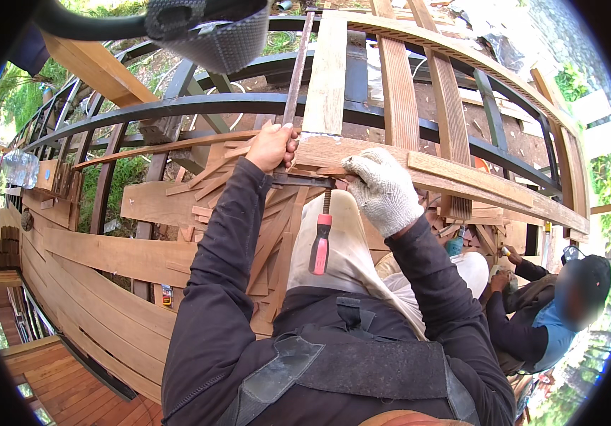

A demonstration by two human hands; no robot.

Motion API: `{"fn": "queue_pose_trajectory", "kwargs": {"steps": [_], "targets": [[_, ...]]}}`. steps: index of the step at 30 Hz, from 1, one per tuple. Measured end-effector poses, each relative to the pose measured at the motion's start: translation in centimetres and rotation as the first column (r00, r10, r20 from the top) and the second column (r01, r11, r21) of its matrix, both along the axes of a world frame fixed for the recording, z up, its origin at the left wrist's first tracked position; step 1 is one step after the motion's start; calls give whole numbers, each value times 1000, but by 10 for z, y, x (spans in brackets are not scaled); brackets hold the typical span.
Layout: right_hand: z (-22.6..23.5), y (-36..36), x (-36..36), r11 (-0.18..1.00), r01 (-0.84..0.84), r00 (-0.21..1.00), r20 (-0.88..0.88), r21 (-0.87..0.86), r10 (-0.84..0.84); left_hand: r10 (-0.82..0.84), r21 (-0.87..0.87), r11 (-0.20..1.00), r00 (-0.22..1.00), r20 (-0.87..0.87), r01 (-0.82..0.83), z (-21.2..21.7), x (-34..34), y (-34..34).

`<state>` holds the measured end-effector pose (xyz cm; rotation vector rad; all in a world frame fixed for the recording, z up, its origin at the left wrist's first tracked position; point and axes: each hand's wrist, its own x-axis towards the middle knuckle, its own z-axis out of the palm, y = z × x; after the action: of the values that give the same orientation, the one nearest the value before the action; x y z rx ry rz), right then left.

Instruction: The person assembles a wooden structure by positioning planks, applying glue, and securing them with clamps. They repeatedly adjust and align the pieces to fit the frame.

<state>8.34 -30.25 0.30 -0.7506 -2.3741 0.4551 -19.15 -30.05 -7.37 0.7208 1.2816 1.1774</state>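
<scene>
My bare left hand (pixel 272 148) is closed round the long steel bar of a bar clamp (pixel 297 78). The clamp's near arm lies just below that hand, and its screw ends in a red and black handle (pixel 321 245) hanging over my lap. In a white knit glove, my right hand (pixel 384 188) pinches a small wood piece (pixel 332 171) between the clamp's arm and the near edge of a long board (pixel 362 150). A pale plank (pixel 325 78) runs away from that board, beside the clamp bar. The clamp's far jaw is small and hard to make out.
Dark metal beams (pixel 199 106) curve across the frame under several planks. Loose wood strips (pixel 277 234) are heaped by my legs. Curved decking (pixel 106 305) spreads at left. At right crouches another person (pixel 547 312), hands low by the boards. A dark strap (pixel 209 35) hangs at the top.
</scene>
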Motion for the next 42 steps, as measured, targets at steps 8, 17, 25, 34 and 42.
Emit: {"fn": "queue_pose_trajectory", "kwargs": {"steps": [8, 17, 25, 34, 42], "targets": [[14, -7, -1, 994, 0, 993, 114, 105, -12, -71, -19, 997, 997, -3, 71, -4, -8, -1], [14, 2, 1, 994, -60, 990, 132, 90, 48, -58, -30, 998, 996, 75, 60, -6, -5, -1], [-4, 11, 9, 995, -63, 990, 129, 82, 52, -71, -16, 997, 994, 78, 73, -7, -5, 1], [-3, 13, 8, 984, -120, 969, 231, 131, 87, -48, -22, 998, 993, 111, 50, -7, -5, 0], [2, 15, 2, 974, -143, 954, 288, 174, 89, -41, -36, 998, 991, 127, 46, -4, -3, -4]]}}
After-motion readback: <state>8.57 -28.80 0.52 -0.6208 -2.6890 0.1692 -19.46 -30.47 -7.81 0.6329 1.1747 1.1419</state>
